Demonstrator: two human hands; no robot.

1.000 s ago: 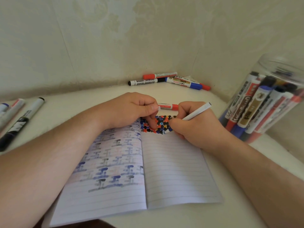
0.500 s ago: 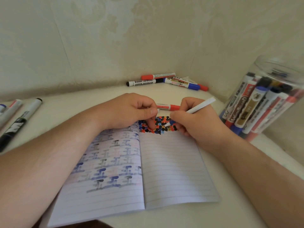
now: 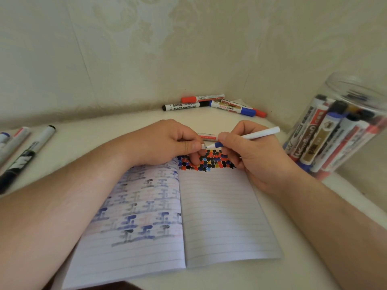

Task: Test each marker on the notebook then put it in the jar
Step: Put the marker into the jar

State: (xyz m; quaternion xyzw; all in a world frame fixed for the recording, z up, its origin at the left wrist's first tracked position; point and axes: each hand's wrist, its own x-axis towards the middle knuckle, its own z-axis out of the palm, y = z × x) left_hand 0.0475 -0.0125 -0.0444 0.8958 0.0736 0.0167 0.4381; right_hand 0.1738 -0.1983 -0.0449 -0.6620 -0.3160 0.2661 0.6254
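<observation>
An open lined notebook [image 3: 219, 216] lies in front of me, with red, black and blue test marks along the top of its right page. My right hand [image 3: 251, 158] grips a thin white marker with a blue tip section [image 3: 257, 135], lifted off the page with its tip pointing left. My left hand [image 3: 167, 143] pinches a small white cap [image 3: 202, 146] right at that tip, fingers curled above the notebook's top edge. A clear plastic jar [image 3: 343, 126] at the right holds several markers.
A red-and-white marker [image 3: 207, 136] lies just behind my hands. Several markers [image 3: 213, 105] lie in the far corner by the wall. Three more markers [image 3: 25, 151] lie at the left edge of the pale tabletop. Walls close in behind and to the right.
My right hand lifted the marker's tip off the test marks and turned it toward my left hand, where tip and cap now meet. My left hand barely moved.
</observation>
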